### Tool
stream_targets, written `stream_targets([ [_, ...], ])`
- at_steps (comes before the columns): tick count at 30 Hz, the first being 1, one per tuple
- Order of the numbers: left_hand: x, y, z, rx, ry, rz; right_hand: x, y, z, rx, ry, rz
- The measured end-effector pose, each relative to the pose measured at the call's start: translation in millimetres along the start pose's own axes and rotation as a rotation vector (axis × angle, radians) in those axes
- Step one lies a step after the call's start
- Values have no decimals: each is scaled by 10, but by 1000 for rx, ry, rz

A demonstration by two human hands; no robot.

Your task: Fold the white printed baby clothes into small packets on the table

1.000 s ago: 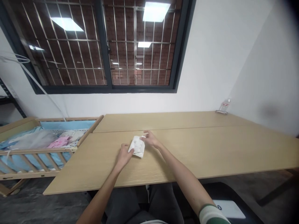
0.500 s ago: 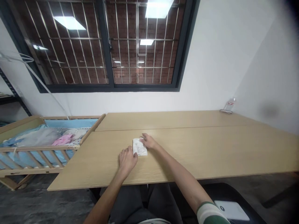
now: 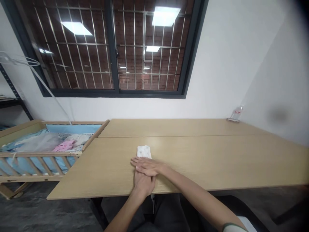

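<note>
A small white folded piece, perhaps cloth, with faint printed marks (image 3: 144, 150) lies flat on the wooden table (image 3: 193, 154) in front of me. My right hand (image 3: 147, 165) stretches leftward across its near edge, fingers extended and flat, and covers that part of it. Beneath the right hand, at the near side, is my left hand (image 3: 144, 183). The left fingers are hidden under the right hand, so I cannot see whether they grip anything.
A wooden cot (image 3: 43, 159) with blue bedding and a pink cloth (image 3: 64, 145) stands against the table's left side. At the far right corner of the table is a clear bottle (image 3: 237, 112) beside a flat object. A barred window is behind.
Both hands have come together at the near edge of the white piece. My right hand left its upper right corner and now overlaps my left hand, which moved right and nearer.
</note>
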State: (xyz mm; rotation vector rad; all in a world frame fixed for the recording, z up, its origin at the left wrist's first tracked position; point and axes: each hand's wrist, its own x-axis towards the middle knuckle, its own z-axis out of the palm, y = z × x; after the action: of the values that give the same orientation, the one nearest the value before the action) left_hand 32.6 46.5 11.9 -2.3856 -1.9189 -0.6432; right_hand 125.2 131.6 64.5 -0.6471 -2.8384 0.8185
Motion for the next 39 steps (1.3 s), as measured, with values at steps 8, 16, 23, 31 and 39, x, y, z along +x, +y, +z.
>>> stream_targets([
  [8, 4, 31, -143, -68, -64, -82, 80, 463, -157, 128, 233, 142],
  [16, 5, 6, -131, -18, -64, -78, 252, 936, -314, 87, 313, 237],
  [23, -1, 44, -159, -19, -89, -80, 318, 1080, -287, 56, 309, 262],
  [31, 402, -351, -602, -23, -95, -194, 231, 1093, -319, 196, 655, 465],
  [39, 727, -667, -470, 18, -197, -358, 202, 987, -254, 198, 773, 436],
])
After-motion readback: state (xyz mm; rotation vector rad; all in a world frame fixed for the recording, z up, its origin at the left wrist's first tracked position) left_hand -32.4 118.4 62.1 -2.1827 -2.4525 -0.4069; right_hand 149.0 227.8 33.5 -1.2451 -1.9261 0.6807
